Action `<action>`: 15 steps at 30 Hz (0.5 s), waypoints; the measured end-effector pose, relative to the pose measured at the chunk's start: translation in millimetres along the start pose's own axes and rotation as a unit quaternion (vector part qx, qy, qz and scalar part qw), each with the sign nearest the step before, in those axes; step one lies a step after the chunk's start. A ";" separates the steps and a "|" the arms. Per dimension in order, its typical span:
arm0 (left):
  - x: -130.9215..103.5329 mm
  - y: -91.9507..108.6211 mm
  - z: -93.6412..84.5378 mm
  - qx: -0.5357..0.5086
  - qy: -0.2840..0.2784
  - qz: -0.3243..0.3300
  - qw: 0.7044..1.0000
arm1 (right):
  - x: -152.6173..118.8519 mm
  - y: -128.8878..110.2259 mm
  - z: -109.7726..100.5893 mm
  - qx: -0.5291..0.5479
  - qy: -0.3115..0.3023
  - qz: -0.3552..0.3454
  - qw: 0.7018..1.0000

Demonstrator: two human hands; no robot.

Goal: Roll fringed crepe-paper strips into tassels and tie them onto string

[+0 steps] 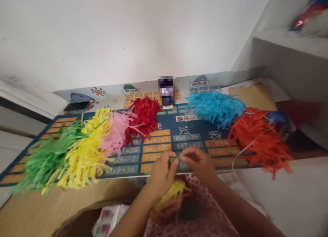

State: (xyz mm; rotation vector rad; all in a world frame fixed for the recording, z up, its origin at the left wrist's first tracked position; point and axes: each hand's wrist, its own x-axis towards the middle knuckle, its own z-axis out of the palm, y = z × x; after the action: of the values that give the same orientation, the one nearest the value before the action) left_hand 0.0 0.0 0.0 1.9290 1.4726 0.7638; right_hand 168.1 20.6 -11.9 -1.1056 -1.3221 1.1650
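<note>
Near the table's front edge, my left hand (164, 170) and my right hand (198, 163) meet, fingertips pinched on a thin green strand (175, 158) stretched between them. Below them, over the lap, hangs a yellow paper tassel (173, 194). To the left on the table lie green (55, 151), yellow (85, 151), pink (116, 132) and red (145, 117) fringed paper bunches. A blue bunch (217, 107) and an orange-red bunch (261, 141) lie to the right, with a pale string (249, 144) across the orange-red one.
The table (128, 158) has a printed multiplication chart cover. A phone (167, 91) stands against the wall, and a dark flat device (77, 106) lies at the back left. Brown cardboard (252, 97) rests at the back right. Plastic packets (106, 220) sit below the table.
</note>
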 end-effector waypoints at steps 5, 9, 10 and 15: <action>-3.7 -1.7 -0.4 -0.006 -0.007 0.028 1.000 | -0.1 7.4 -2.4 0.069 -0.039 0.099 0.992; -1.1 -1.3 -5.2 0.003 0.030 0.095 0.995 | 0.5 1.5 -8.9 0.017 -0.083 0.048 0.995; 0.0 -0.1 -7.1 0.013 0.042 0.125 0.991 | 0.0 -1.8 -10.5 -0.022 -0.095 0.007 0.995; 1.2 9.2 -14.6 -0.007 0.025 0.158 0.987 | -5.2 -17.1 -16.9 -0.125 -0.155 -0.110 0.974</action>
State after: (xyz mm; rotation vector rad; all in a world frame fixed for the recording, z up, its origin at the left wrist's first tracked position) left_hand -4.8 0.8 16.6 2.1748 1.1979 0.9637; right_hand 185.1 14.6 4.9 -0.9461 -1.8254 1.0530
